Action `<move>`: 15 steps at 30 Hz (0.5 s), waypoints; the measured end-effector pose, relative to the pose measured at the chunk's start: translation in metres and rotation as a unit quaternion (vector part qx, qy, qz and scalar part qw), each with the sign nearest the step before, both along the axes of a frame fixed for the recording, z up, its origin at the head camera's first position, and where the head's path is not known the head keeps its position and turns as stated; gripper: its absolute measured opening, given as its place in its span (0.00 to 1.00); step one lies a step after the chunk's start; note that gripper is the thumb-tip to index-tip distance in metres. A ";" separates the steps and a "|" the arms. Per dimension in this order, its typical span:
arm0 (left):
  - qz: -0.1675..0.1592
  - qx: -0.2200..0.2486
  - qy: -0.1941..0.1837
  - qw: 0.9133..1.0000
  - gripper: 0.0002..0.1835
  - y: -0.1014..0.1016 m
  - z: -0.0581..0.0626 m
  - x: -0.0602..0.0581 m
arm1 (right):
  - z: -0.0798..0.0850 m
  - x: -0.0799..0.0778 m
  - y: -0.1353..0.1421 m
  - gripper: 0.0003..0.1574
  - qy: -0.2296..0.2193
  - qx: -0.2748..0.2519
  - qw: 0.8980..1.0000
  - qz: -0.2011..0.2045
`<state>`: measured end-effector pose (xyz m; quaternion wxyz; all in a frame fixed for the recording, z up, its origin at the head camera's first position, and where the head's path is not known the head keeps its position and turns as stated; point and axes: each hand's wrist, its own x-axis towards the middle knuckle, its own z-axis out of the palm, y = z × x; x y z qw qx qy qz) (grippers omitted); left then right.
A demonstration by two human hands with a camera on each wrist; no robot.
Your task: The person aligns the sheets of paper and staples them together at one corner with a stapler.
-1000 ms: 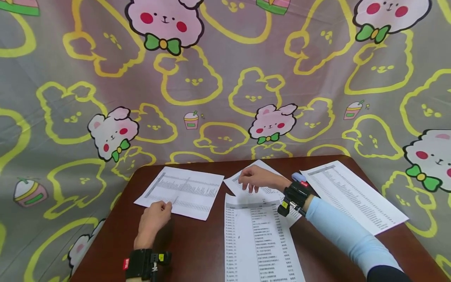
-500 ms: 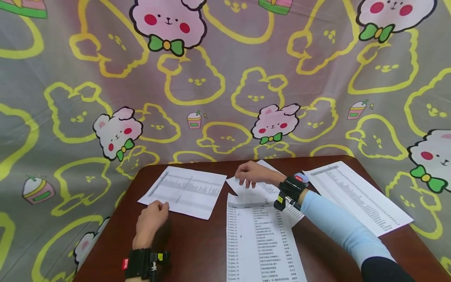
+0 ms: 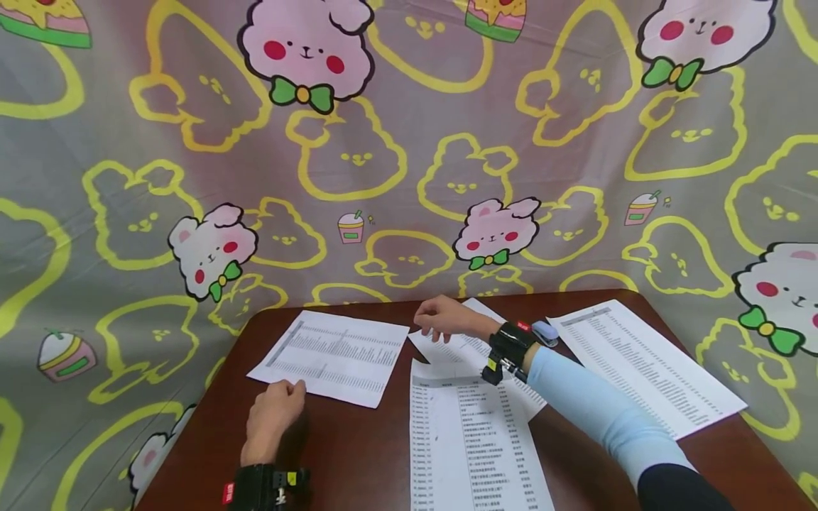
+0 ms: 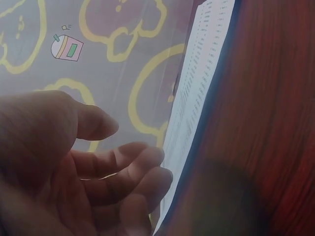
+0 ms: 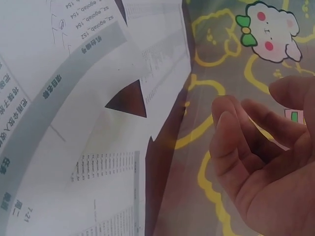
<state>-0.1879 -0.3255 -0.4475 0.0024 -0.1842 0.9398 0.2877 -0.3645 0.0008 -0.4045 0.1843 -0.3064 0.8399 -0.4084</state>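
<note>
My left hand (image 3: 273, 419) hovers at the left side of the table, near the lower edge of a printed sheet (image 3: 332, 355). Its fingers (image 4: 130, 182) curl loosely around nothing in the left wrist view. Farther back, my right hand (image 3: 446, 317) hangs above the left corner of a second printed sheet (image 3: 469, 349). In the right wrist view its fingers (image 5: 229, 142) are bent and hold nothing. A long printed sheet (image 3: 447, 440) in front overlaps that second sheet. Part of the second sheet is hidden by the right hand and wrist.
Another printed sheet (image 3: 645, 362) lies at the right of the dark brown table (image 3: 358, 461). A small pale-blue object (image 3: 544, 332), perhaps a stapler, sits beside my right wrist. A patterned cloth (image 3: 396, 163) hangs behind the table.
My right hand has drifted left above the papers, uncovering more of the pale-blue object. The left hand has shifted slightly left and down. The sheets lie as before.
</note>
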 end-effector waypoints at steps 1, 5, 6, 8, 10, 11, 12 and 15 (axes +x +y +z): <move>-0.002 0.002 -0.001 1.000 0.23 0.000 -0.001 0.000 | -0.001 -0.001 -0.001 0.14 -0.001 0.000 1.000 -0.003; -0.004 0.011 -0.004 1.000 0.23 0.000 -0.005 -0.001 | -0.003 0.000 -0.007 0.14 -0.006 0.002 1.000 -0.011; -0.003 0.012 -0.004 1.000 0.23 0.000 -0.006 0.000 | -0.004 0.000 -0.008 0.14 -0.005 0.003 1.000 -0.011; -0.001 0.014 -0.003 1.000 0.23 0.001 -0.007 0.000 | -0.004 0.001 -0.010 0.14 -0.001 0.008 1.000 -0.010; -0.001 0.015 -0.001 1.000 0.23 0.001 -0.008 0.000 | -0.004 0.001 -0.012 0.13 0.005 0.013 1.000 -0.011; -0.002 0.018 0.001 1.000 0.23 0.002 -0.008 -0.001 | -0.004 0.001 -0.013 0.13 0.008 0.015 1.000 -0.012; -0.002 0.019 0.003 1.000 0.23 0.002 -0.009 -0.001 | -0.004 0.001 -0.014 0.13 0.010 0.017 1.000 -0.014; -0.001 0.019 0.005 1.000 0.23 0.002 -0.008 -0.003 | -0.006 -0.003 -0.017 0.12 0.013 0.021 1.000 -0.018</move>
